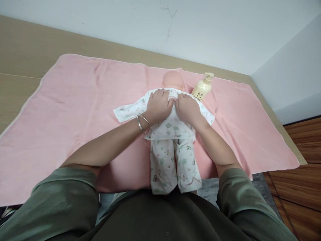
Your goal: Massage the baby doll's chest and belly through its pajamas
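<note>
A baby doll (173,80) lies lengthwise in front of me, its smooth bald head pointing away and no facial features showing. It wears a white printed shirt (173,130) and matching trousers (164,164), whose legs reach the near table edge. My left hand (159,105) rests on the upper left of the shirt, just below the neck. Beside it, my right hand (187,107) lies on the upper right. Both have their fingers laid flat on the cloth, pointing toward the head, thumbs almost touching. The shirt sleeves spread out to either side.
A pink blanket (100,90) with some creases covers much of the wooden table (20,43). Right of the doll's head is a cream pump bottle (202,87). A white wall (120,26) rises behind, and wood-grained panels (301,180) stand at lower right.
</note>
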{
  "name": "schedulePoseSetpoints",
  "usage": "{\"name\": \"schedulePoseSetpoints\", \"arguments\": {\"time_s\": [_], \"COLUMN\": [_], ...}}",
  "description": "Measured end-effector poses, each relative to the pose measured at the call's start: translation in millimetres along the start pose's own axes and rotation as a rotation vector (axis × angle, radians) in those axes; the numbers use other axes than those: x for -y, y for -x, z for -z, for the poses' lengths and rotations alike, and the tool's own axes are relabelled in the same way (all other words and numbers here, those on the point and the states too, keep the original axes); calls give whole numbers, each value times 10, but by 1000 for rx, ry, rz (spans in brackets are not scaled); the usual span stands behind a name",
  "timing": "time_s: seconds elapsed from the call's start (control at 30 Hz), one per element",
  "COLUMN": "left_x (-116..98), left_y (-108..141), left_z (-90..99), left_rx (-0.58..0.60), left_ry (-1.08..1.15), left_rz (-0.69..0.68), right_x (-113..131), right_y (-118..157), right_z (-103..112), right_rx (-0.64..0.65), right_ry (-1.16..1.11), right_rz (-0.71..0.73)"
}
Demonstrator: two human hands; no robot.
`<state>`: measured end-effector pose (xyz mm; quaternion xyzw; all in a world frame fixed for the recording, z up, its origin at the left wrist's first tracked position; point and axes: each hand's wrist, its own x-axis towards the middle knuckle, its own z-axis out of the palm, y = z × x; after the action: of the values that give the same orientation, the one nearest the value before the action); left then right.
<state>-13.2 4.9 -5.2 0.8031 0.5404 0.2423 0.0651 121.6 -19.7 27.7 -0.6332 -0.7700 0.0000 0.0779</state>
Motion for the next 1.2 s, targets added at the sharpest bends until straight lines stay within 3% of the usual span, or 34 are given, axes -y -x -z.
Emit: {"name": "schedulePoseSetpoints", "arguments": {"time_s": [0.2,0.47,0.77,0.87,1.0,1.2], "left_x": [-151,28,-151,-116,-34,-5], "left_y": [221,-84,200,122,-62,-45], "left_z": [-91,105,-73,21,131,-47], "left_rx": [-49,97,-46,-6,91,-27], "left_ry": [-42,23,-44,-17,24,46], "left_rz": [-59,-17,-80,-94,-14,31], "right_x": [-211,62,-240,-161,10,-80], "right_y": [-185,47,-232,-160,5,-101], "right_z": [-10,69,-57,-40,43,-21], "right_rx": [29,14,20,-18,-41,-27], "right_ry": [-74,47,-88,-27,25,-57], "right_rz": [-20,18,-46,-22,24,-67]}}
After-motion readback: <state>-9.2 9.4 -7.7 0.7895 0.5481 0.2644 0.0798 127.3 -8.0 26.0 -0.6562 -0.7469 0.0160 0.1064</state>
